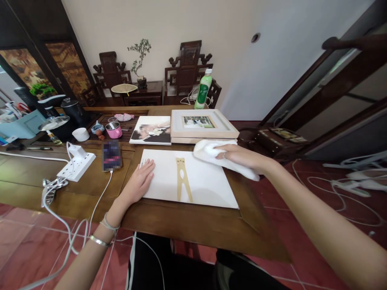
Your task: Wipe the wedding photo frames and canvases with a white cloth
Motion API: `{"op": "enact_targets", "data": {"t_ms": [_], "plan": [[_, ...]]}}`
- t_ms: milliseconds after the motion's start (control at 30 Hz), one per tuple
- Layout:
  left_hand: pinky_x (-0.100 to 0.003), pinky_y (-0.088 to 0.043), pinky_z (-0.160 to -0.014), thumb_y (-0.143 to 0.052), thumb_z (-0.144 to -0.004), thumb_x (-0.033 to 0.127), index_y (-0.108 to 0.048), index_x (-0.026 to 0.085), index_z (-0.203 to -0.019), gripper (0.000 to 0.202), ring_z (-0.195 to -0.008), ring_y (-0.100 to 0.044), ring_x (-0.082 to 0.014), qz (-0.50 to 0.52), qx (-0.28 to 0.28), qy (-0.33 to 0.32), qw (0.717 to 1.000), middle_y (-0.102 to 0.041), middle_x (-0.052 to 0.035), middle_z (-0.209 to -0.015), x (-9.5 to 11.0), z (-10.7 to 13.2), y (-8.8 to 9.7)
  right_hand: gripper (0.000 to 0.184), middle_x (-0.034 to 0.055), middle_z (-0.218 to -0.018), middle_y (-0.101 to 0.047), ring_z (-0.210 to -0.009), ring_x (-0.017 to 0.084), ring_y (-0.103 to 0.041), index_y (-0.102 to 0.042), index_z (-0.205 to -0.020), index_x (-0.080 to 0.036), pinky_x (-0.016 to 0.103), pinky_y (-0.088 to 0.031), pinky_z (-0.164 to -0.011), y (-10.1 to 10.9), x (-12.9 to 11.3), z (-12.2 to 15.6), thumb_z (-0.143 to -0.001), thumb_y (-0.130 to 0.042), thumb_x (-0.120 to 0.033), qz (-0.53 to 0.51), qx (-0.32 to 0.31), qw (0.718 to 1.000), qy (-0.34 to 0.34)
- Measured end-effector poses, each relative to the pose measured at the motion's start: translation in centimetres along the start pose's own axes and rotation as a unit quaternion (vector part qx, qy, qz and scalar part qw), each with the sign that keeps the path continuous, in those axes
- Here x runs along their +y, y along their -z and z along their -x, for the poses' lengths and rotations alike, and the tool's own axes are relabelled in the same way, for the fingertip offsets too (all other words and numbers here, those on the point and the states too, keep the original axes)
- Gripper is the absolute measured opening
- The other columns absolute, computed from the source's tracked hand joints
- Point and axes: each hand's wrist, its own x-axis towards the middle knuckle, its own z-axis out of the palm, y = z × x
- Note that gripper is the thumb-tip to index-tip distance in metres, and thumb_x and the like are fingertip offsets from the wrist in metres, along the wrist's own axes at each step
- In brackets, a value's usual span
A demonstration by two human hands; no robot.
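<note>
A white rectangular panel (161, 177) lies flat on the wooden table in front of me. On its middle is a flat gold-coloured piece (184, 186) with two spread legs and an oval opening. My left hand (140, 181) rests on the panel's left edge, fingers stretched out and holding nothing. At the panel's upper right corner, my right hand (236, 154) grips a bunched white cloth (204, 150). Part of that cloth hangs past the panel's right side, and it covers the corner beneath it.
Behind the panel lie a wooden picture frame (223, 121) and a photo print (151, 135). A green bottle (203, 90) stands beyond them. To the left are a phone (111, 156) on a cable, a power strip (79, 167), a pink cup (113, 131) and a white cup (80, 134).
</note>
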Motion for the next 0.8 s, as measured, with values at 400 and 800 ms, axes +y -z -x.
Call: {"op": "enact_targets", "data": {"t_ms": [400,800], "plan": [[-0.046,-0.019,-0.116,-0.03,-0.096,0.037,-0.039,0.013,-0.141,0.051,-0.141,-0.026,-0.0228,-0.003,0.017,0.018,1.0,-0.034,-0.0129,-0.15,-0.4,-0.3,-0.2,0.04,0.0113,-0.129,-0.059,-0.138,0.034,-0.027,-0.064,-0.112,-0.015,0.047,-0.034,-0.103,-3.4,0.9,0.8,-0.082,-0.04,-0.021,0.008,-0.05,0.995,0.088],[-0.046,-0.02,-0.116,-0.031,-0.096,0.037,-0.044,0.01,-0.137,0.051,-0.141,-0.028,-0.0222,-0.004,0.021,0.017,1.0,-0.037,-0.0146,-0.148,-0.5,-0.4,-0.3,0.025,0.0026,-0.139,-0.051,-0.139,0.035,-0.02,-0.067,-0.084,-0.024,0.05,-0.04,-0.099,-1.4,-3.3,12.9,-0.069,-0.047,-0.018,-0.052,-0.225,0.964,0.129]]}}
